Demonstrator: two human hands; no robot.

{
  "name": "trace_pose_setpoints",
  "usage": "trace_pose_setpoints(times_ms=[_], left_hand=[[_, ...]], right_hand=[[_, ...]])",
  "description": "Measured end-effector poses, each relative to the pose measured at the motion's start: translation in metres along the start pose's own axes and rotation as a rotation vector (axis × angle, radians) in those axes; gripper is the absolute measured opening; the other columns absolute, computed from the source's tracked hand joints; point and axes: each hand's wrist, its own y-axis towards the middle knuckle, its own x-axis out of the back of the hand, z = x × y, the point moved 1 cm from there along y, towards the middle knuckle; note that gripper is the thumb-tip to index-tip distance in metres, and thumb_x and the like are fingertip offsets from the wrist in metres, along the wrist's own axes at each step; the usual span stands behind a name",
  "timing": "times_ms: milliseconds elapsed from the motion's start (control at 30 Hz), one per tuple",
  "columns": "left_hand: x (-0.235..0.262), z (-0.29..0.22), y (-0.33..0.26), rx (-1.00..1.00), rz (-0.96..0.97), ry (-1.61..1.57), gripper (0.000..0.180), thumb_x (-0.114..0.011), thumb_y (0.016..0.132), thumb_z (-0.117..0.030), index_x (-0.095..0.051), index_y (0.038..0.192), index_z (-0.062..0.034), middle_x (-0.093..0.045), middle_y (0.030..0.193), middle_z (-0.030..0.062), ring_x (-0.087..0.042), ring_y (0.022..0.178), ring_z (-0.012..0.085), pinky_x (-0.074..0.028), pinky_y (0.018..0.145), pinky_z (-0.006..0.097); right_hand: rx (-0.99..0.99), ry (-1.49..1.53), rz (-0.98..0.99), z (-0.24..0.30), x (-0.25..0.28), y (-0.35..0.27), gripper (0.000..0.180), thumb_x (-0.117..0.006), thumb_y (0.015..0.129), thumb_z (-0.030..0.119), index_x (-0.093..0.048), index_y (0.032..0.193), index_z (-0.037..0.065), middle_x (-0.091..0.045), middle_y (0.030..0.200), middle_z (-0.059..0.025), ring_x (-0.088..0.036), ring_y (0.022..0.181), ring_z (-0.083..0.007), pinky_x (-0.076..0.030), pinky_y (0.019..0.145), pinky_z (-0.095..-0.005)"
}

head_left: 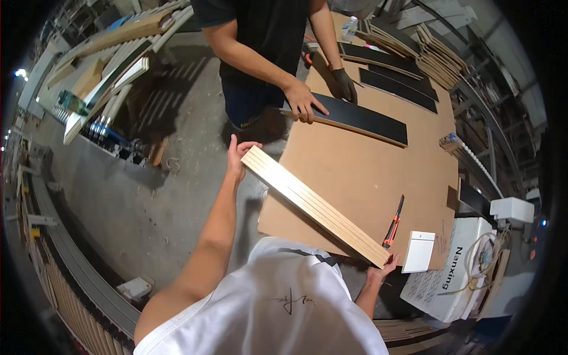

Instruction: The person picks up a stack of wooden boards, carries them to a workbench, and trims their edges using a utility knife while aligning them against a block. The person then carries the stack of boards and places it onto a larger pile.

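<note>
A pale wooden plank (313,204) with seams or grooves running lengthwise is held slanting over the near left edge of the table. My left hand (238,155) grips its far left end, thumb raised. At the near right end, my right hand (383,269) has its fingers around the plank's corner; part of that hand is hidden. Close to the right hand, an orange and black utility knife (393,228) lies on the brown tabletop (355,171). A small white panel (419,251) rests at the table's near edge, right of the knife.
Across the table a co-worker's bare hand (303,102) presses on a black-faced board (361,118); the other, gloved hand (343,86) is beside it. More black boards (399,89) and stacked wooden strips (438,56) lie farther back. A white carton (452,266) stands at right.
</note>
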Motion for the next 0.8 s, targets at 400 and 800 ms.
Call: trace_pose_setpoints(times_ms=[400, 800], left_hand=[[0.01, -0.008, -0.025, 0.04, 0.049, 0.305, 0.068, -0.027, 0.103, -0.054, -0.062, 0.124, 0.0001, -0.067, 0.115, 0.0078, -0.062, 0.106, 0.0165, -0.045, 0.096, 0.031], [0.021, 0.031, -0.026, -0.224, 0.014, 0.654, 0.044, -0.062, 0.094, -0.027, -0.058, 0.128, 0.0003, -0.066, 0.12, 0.0167, -0.062, 0.11, 0.0215, -0.045, 0.096, 0.032]], right_hand=[[-0.086, -0.586, -0.203, 0.024, 0.015, -0.011, 0.045, -0.043, 0.102, 0.037, -0.062, 0.109, -0.003, -0.067, 0.105, -0.0115, -0.061, 0.1, -0.0218, -0.046, 0.091, -0.0347], [0.295, -2.024, 0.708, -0.021, -0.17, -0.057, 0.098, -0.087, 0.054, 0.043, -0.048, 0.132, -0.002, -0.05, 0.134, -0.0247, -0.041, 0.131, -0.0388, -0.026, 0.11, -0.0536]])
